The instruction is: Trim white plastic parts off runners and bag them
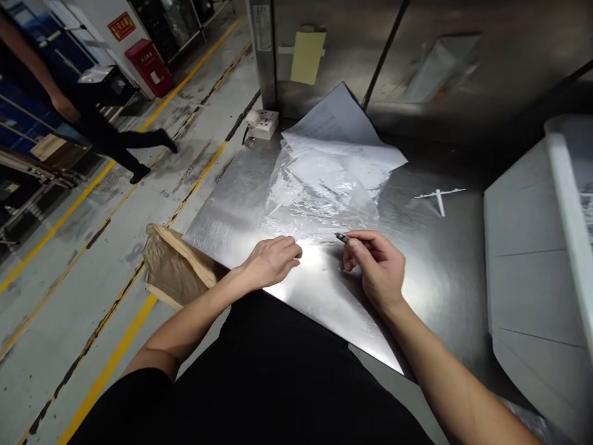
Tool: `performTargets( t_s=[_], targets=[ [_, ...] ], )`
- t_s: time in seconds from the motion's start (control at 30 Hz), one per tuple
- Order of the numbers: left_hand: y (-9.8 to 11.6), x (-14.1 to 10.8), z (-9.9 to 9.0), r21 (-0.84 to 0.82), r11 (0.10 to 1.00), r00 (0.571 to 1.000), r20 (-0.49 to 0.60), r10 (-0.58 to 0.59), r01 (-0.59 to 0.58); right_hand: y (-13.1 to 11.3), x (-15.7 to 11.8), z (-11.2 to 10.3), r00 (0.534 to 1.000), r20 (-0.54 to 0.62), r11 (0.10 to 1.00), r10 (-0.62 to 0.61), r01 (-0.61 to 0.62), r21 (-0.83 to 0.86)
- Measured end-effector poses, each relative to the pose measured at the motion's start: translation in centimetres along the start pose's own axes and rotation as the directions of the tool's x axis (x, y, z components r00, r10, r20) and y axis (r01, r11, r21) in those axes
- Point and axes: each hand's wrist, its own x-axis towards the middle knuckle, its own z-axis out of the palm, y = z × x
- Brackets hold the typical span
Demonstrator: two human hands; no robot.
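Note:
Pinched between the thumb and forefinger of my right hand [377,266] is a small dark metal piece [342,238], its kind too small to make out. My left hand [274,261] is closed, fingers curled down just over the steel table [319,296]; whatever they hold, if anything, is hidden. Just beyond both hands lies a crumpled clear plastic bag [319,191]. Printed paper sheets [340,120] lie at the bag's far end, one corner raised. Farther right, a small white T-shaped piece [440,201] rests on the table.
A white plastic bin [528,247] borders the table on the right. Brown paper bag [178,266] hangs open by the left edge. At the back left corner sits a power socket [265,123]. A person [88,105] walks on the marked floor at left.

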Motion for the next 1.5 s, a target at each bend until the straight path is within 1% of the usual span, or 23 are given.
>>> performTargets(
  t_s=[0.1, 0.13, 0.17, 0.23, 0.3, 0.37, 0.4, 0.53, 0.6, 0.7, 0.8, 0.87, 0.97, 1.1, 1.17, 1.27, 1.4, 1.5],
  targets=[
    [0.8, 0.1, -0.3, 0.056, 0.998, 0.999, -0.002, 0.04, -0.04, 0.0, -0.5, 0.6, 0.996, 0.04, 0.996, 0.084, -0.085, 0.039],
    [1.0, 0.0, -0.3, 0.085, 0.995, 0.998, -0.016, 0.057, -0.056, -0.1, -0.6, 0.9, 0.992, 0.073, 0.991, 0.107, -0.112, 0.072],
    [1.0, -0.1, -0.1, 0.113, 0.991, 0.996, -0.045, 0.08, -0.075, -0.1, -0.6, 1.1, 0.992, 0.073, 0.992, 0.107, -0.111, 0.058],
    [0.3, 0.0, 0.5, 0.169, 0.978, 0.986, -0.087, 0.141, -0.125, 0.0, -0.1, 1.2, 0.996, 0.037, 0.996, 0.087, -0.087, 0.016],
    [-1.1, 0.5, 1.2, 0.188, 0.967, 0.972, -0.124, 0.2, -0.175, 0.2, 0.7, 0.9, 0.997, 0.024, 0.998, 0.069, -0.069, -0.006],
    [-2.3, 1.0, 1.7, 0.164, 0.962, 0.961, -0.13, 0.243, -0.221, 0.2, 1.1, 0.4, 0.998, 0.017, 0.998, 0.059, -0.059, -0.018],
    [-2.7, 1.1, 1.8, 0.141, 0.964, 0.96, -0.133, 0.246, -0.227, 0.2, 1.1, 0.2, 0.998, 0.023, 0.998, 0.059, -0.059, -0.011],
    [-3.2, 1.1, 1.1, 0.018, 0.974, 0.969, -0.106, 0.225, -0.225, 0.0, 0.8, 0.0, 0.998, 0.042, 0.998, 0.056, -0.056, 0.007],
    [-2.8, 1.4, 0.6, -0.018, 0.983, 0.979, -0.091, 0.181, -0.183, -0.1, 0.8, 0.0, 0.999, 0.029, 0.999, 0.039, -0.039, -0.017],
    [-1.8, 1.9, 0.1, 0.016, 0.993, 0.991, -0.067, 0.116, -0.115, -0.6, 0.8, 0.2, 1.0, 0.003, 0.999, 0.025, -0.025, -0.029],
    [-0.8, 2.1, -0.3, 0.097, 0.986, 0.991, -0.004, 0.134, -0.133, -1.0, 0.3, 0.3, 0.997, 0.038, 0.997, 0.065, -0.067, 0.041],
    [-0.5, 2.1, -0.4, 0.116, 0.982, 0.989, 0.032, 0.146, -0.149, -0.9, 0.2, 0.1, 0.994, 0.06, 0.993, 0.088, -0.093, 0.077],
    [-0.7, 1.6, -0.7, 0.06, 0.987, 0.989, -0.01, 0.15, -0.149, -0.4, 0.3, -0.3, 0.997, 0.027, 0.997, 0.068, -0.067, -0.028],
    [-1.1, 0.2, -1.2, -0.104, 0.989, 0.987, -0.135, 0.091, -0.105, -0.3, 0.0, -0.2, 0.999, 0.035, 0.998, 0.03, -0.028, -0.057],
    [-1.4, -0.5, -1.6, -0.126, 0.989, 0.988, -0.145, 0.06, -0.078, -0.6, -0.1, 0.0, 0.999, 0.038, 0.998, 0.03, -0.028, -0.062],
    [-1.8, -0.9, -2.0, -0.092, 0.994, 0.996, -0.073, 0.048, -0.055, -0.8, -0.2, 0.2, 0.999, 0.037, 0.997, 0.034, -0.031, -0.073],
    [-1.5, -0.2, -1.9, -0.001, 0.998, 0.997, 0.043, 0.065, -0.065, -0.8, 0.0, 0.2, 0.999, 0.038, 0.996, 0.025, -0.022, -0.089],
    [-0.9, 0.6, -1.4, 0.04, 0.998, 0.997, 0.059, 0.051, -0.054, -0.7, 0.0, 0.1, 0.999, 0.036, 0.996, 0.023, -0.02, -0.092]
  ],
)
